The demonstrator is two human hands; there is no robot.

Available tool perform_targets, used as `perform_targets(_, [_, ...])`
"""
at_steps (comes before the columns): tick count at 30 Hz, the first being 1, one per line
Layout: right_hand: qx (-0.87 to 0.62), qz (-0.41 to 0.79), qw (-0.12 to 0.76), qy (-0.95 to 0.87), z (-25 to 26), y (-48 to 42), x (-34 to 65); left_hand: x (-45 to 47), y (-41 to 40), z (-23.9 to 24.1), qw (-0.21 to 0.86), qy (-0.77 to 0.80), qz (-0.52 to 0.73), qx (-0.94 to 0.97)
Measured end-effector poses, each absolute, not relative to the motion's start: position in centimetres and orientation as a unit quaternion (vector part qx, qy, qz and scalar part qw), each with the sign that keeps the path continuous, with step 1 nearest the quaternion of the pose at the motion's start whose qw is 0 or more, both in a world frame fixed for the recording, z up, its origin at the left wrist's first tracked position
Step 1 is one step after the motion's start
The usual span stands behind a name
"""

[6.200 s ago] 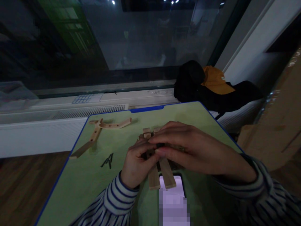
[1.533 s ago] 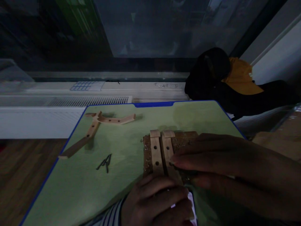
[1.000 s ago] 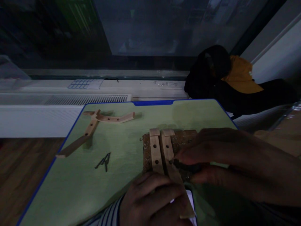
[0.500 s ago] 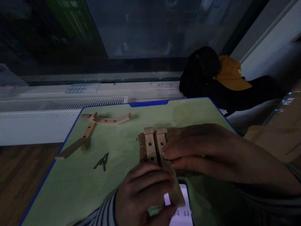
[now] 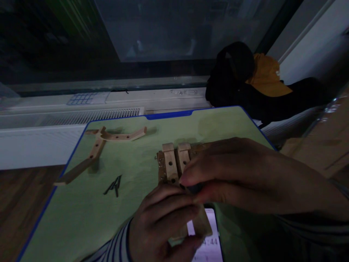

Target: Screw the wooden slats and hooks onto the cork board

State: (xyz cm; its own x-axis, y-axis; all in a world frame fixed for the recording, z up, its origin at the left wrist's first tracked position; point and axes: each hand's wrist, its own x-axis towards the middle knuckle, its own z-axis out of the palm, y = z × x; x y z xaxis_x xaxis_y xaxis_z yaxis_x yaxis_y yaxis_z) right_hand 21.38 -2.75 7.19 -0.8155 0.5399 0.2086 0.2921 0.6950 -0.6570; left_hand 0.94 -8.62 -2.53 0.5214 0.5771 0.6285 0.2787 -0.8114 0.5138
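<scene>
The person's left hand (image 5: pixel 163 222) was curled over the near part of two wooden strips (image 5: pixel 171 169), fingers bent across the top and the thumb low by the near ends, its grip closed about them. The strips lay side by side, a narrow gap between them, on a rough brown board (image 5: pixel 161 167) on the green worktop (image 5: pixel 136 160). Their far ends, each with a small raised block, reached the board's far edge, and I could make out dark round holes along them. Above the right-hand strip, the right hand (image 5: pixel 234 178) had thumb and forefinger drawn together, pinching a small dark piece (image 5: pixel 195 187); the fingers hid most of it, so I couldn't tell whether it touched the wood.

Beneath the strips' near ends lay a phone (image 5: pixel 212 225), its screen lit and the digits partly covered. Off to the left, a few thin dark pins (image 5: pixel 117 187) lay in a loose heap, and beyond them two bent wooden pieces (image 5: pixel 124 137) met near the worktop's far left corner, one jutting just over the blue edge. Past the far right corner, an orange cap (image 5: pixel 268 74) sat against a black bag (image 5: pixel 226 80).
</scene>
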Motion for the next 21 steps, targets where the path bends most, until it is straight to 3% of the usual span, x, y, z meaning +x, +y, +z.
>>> perform_targets(6, [-0.277,0.244,0.201,-0.907,7.4,-2.8,21.3,1.0,-8.7,-2.2,0.195,0.256,0.418,0.849])
perform_targets(21, [-0.239,0.348,0.172,-0.890,8.0,-2.7,22.3,0.9,-8.7,-2.4,0.210,0.253,0.409,0.851])
